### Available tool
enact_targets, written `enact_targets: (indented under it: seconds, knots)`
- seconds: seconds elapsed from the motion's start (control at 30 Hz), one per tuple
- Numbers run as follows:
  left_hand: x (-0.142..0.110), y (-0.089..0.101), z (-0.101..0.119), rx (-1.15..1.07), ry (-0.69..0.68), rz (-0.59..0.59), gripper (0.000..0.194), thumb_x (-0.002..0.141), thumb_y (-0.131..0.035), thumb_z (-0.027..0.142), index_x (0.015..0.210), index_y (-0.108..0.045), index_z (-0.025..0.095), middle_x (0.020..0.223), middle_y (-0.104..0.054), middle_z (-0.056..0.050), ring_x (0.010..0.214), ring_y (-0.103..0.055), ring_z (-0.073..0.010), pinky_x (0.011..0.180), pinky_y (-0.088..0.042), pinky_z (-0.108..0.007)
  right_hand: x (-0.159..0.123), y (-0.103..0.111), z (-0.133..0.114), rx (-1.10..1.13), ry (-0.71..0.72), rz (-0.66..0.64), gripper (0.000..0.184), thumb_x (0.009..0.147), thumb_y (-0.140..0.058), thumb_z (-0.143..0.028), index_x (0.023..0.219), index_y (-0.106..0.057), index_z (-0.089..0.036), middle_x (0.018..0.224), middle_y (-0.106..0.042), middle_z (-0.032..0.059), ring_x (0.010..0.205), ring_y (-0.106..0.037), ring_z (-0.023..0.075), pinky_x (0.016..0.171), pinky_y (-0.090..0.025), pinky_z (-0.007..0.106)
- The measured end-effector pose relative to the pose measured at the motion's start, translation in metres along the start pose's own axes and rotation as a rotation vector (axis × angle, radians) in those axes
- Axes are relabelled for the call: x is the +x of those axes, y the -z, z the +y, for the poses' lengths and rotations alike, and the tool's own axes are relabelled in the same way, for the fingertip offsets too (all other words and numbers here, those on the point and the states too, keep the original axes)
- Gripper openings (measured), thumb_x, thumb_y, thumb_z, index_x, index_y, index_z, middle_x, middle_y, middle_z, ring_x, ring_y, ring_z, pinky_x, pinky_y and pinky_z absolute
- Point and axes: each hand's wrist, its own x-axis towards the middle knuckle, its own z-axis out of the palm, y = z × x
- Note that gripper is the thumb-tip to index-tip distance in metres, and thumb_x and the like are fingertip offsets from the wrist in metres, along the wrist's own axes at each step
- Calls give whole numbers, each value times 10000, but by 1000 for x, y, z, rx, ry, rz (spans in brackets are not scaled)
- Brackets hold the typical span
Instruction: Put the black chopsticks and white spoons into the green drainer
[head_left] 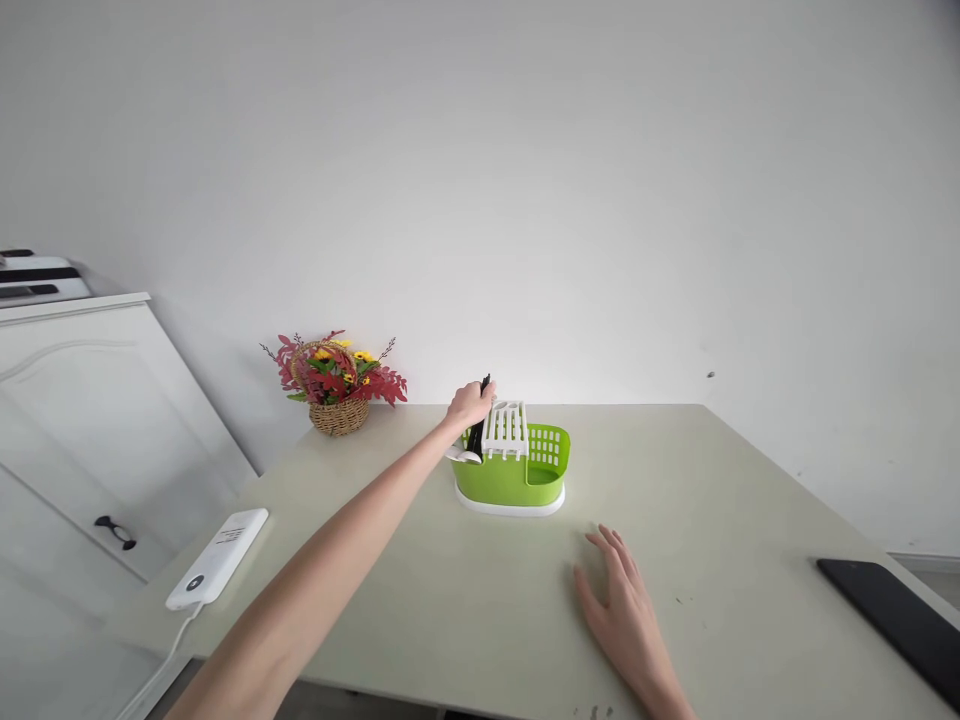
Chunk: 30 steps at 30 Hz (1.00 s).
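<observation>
A green plastic holder (517, 480) with a white slotted insert (505, 430) and a white base stands on the pale table (420, 600), towards the back. My left hand (469, 405) reaches out to its left end and is closed around the handle of a black utensil (478, 430) that stands in the holder. A white utensil (465, 455) lies at the holder's left rim. My right hand (619, 600) rests flat on the table in front of the holder, fingers spread, holding nothing.
A wicker basket of red and yellow flowers (337, 385) stands at the table's back left corner. A white power bank (217, 558) with a cable lies at the left edge. A black flat device (892, 610) lies at the right edge. A white cabinet (82, 420) stands left.
</observation>
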Motion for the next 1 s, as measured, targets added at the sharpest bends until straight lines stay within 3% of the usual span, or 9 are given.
enact_targets:
  seconds: [0.23,0.37,0.5,0.7,0.87,0.93,1.0]
  knots:
    - [-8,-1,-11,-144,-59,80,293,1009,-566,311,728,-571,228,841,-764,-70,807,-723,-229,870,-522,-343,0,4,-2,-15,3,-21,466,949,-488,-479,1348,-563,-251,1586,-481,103,1532,-356,331,1213,-360,577]
    - [-2,7,-14,-329,-53,137,308,1056,-504,320,775,-566,207,836,-772,-42,658,-711,-160,801,-543,-308,0,5,-3,-21,10,-14,462,943,-497,-465,1345,-576,-252,1570,-499,103,1520,-378,329,1210,-369,566]
    - [13,22,-11,-581,9,249,311,1079,-482,379,833,-535,195,894,-786,-71,627,-728,-143,704,-555,-279,0,4,0,-65,50,-18,456,963,-469,-440,1346,-583,-221,1562,-509,116,1521,-371,316,1212,-369,561]
    - [41,75,-10,-998,118,510,316,1126,-342,302,839,-444,214,779,-715,-25,640,-716,-108,675,-563,-223,-1,4,3,-107,88,-26,443,973,-468,-407,1352,-595,-216,1529,-547,109,1492,-416,298,1208,-383,542]
    - [51,132,-37,-1211,252,652,298,1099,-335,180,858,-509,196,690,-594,14,553,-612,-88,629,-575,-227,-1,6,3,-115,117,-38,429,974,-475,-400,1344,-603,-225,1508,-566,107,1454,-466,294,1184,-414,531]
    - [48,150,-56,-1246,293,676,219,1086,-422,207,960,-596,165,802,-644,-24,649,-646,-115,664,-592,-266,-1,6,3,-122,115,-43,430,972,-477,-404,1340,-604,-223,1501,-571,107,1446,-475,295,1176,-422,530]
    - [40,164,-78,-1256,310,689,201,1054,-560,297,1156,-642,145,1060,-693,-80,873,-697,-174,780,-615,-349,-1,6,4,-125,113,-50,434,971,-477,-411,1338,-604,-218,1497,-575,109,1435,-486,296,1170,-427,530]
